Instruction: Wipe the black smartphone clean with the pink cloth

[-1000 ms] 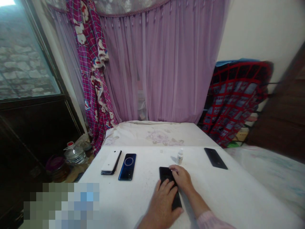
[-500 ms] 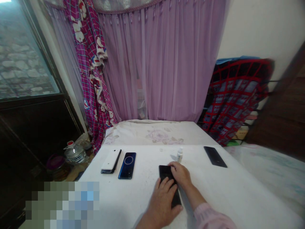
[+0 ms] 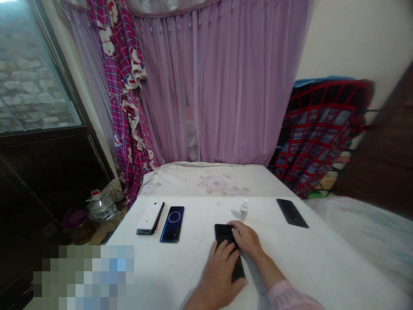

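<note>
Head view, hands (image 3: 221, 265) (image 3: 248, 240) on black phone (image 3: 222, 233), bottle (image 3: 243, 211) near

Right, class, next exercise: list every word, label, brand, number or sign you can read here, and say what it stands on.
No text can be read.
White phone: small mark, too small.
Dark phone at far right: faint mark, too small.
Small bottle: label blurred.
Black phone under the hands: partly covered, no text visible.
</note>
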The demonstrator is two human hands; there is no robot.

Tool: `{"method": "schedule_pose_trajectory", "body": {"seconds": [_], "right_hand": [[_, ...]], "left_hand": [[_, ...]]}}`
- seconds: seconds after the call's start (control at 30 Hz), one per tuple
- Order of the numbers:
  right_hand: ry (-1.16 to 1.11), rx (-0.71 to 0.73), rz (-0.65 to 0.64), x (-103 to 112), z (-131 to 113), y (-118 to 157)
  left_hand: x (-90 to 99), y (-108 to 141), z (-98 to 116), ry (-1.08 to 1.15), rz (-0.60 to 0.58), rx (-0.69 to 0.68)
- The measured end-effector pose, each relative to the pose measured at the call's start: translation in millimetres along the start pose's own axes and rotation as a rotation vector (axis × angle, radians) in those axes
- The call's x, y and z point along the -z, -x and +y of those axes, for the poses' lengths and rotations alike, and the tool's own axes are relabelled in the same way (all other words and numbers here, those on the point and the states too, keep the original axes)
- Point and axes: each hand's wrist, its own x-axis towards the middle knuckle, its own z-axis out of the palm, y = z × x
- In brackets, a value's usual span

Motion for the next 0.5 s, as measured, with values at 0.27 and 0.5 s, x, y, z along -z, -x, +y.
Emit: {"method": "schedule_pose_trajectory", "body": {"seconds": [0.27, 0.5], "right_hand": [[0.016, -0.030, 0.035, -5, 4, -8], [-0.183, 0.090, 0.288, -12, 10, 3]], "left_hand": [[-0.2, 0, 1, -0.029, 0.020, -0.012], [-3.1, -1, -2, -0.064, 0.048, -0.037]]}}
